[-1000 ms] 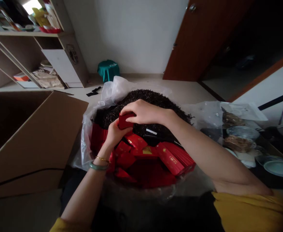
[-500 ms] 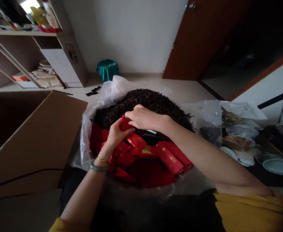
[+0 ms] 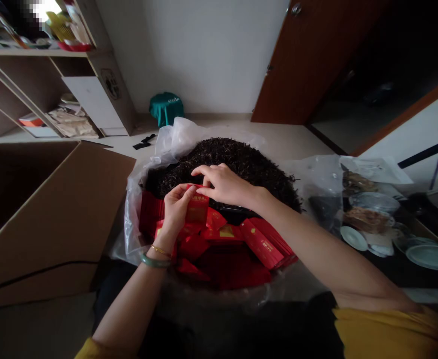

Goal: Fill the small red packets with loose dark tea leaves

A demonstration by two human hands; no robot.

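Between thumb and fingers, my left hand (image 3: pixel 177 207) grips a small red packet (image 3: pixel 197 212) with gold lettering, its front turned towards me. My right hand (image 3: pixel 226 185) is at the packet's top edge, thumb and a bent finger pinching its corner while the index finger reaches out above. Both hands are over a plastic bag (image 3: pixel 132 219) holding a mound of dark dried leaves (image 3: pixel 237 157) that look like loose tea. More red packets (image 3: pixel 194 247) lie loose on the near side, and a neat row of packets (image 3: pixel 265 244) leans at the right. A black object behind them is partly hidden.
At the left stands an open cardboard box (image 3: pixel 91 194) with a dark cord across it. Dishes (image 3: pixel 431 257) and clear containers (image 3: pixel 375 203) sit at the right. Farther back are shelves (image 3: pixel 47 52), a teal covered bin (image 3: pixel 166 107) and a brown door (image 3: pixel 301 65).
The red packet has been turned and lowered, so its gold lettering now shows. My right hand's index finger has lifted away from it, while my left hand keeps hold.
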